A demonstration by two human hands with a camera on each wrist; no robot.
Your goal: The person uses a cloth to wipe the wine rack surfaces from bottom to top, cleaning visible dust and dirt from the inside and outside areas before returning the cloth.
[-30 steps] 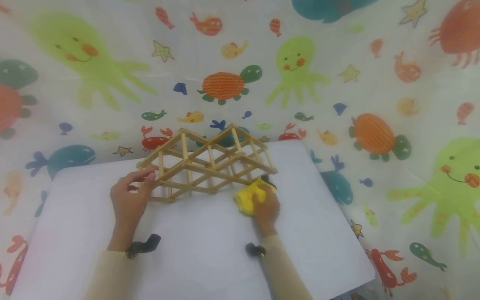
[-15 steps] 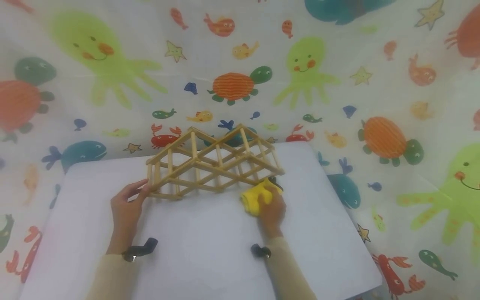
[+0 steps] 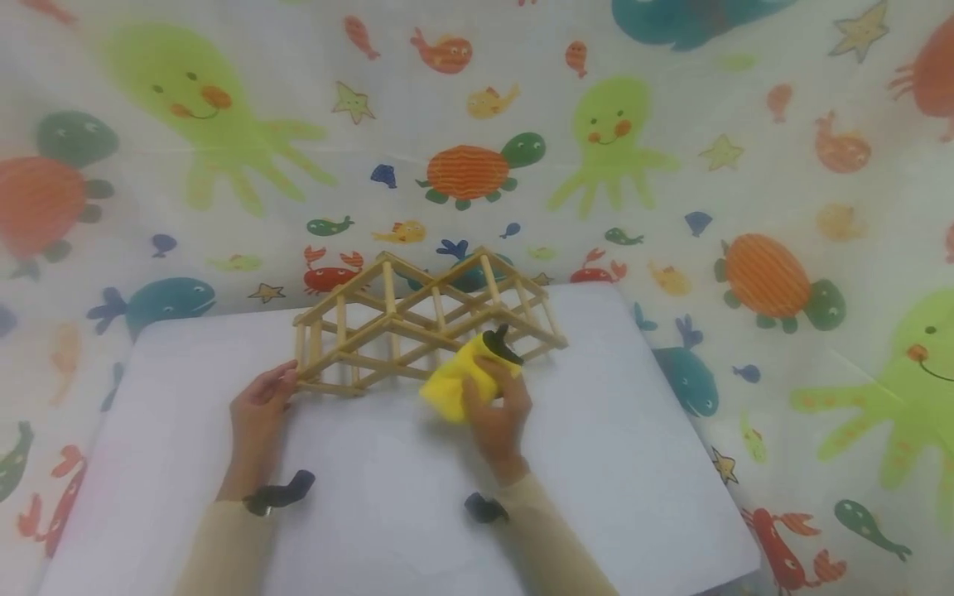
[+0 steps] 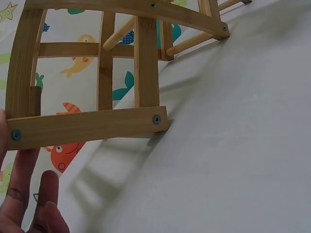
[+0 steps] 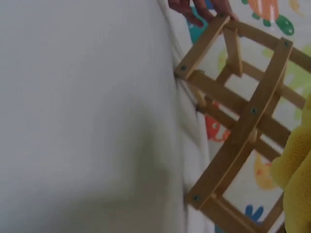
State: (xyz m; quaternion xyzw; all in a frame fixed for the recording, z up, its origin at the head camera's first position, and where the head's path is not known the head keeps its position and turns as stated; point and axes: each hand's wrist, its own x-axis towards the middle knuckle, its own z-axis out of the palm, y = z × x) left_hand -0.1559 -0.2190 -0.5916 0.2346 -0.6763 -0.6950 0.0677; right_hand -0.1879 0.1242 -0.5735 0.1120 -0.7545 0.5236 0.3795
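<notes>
A folding wooden wine rack [image 3: 395, 323], made of crossed slats and dowels, stands in a zigzag at the table's far side. At its left end, my left hand [image 3: 257, 414] pinches the lower corner. In the left wrist view, fingers [image 4: 22, 179] reach below the end slat [image 4: 87, 127]. My right hand [image 3: 501, 410] grips a bunched yellow cloth [image 3: 458, 381] in front of the rack's right half. A black piece [image 3: 503, 343] shows at the cloth's far end; its kind is unclear. Fluffy yellow cloth [image 5: 299, 179] fills the right edge of the right wrist view.
The rack stands on a white tabletop [image 3: 387, 497]. Close behind the table hangs a sheet [image 3: 298, 182] printed with sea animals. The table's right edge [image 3: 701, 439] slopes away beside the sheet. Dark straps [image 3: 279, 494] sit at both wrists.
My right hand has moved left with the yellow cloth, away from the rack's lower right end. The left hand has gone from above the rack's left end down to its lower corner.
</notes>
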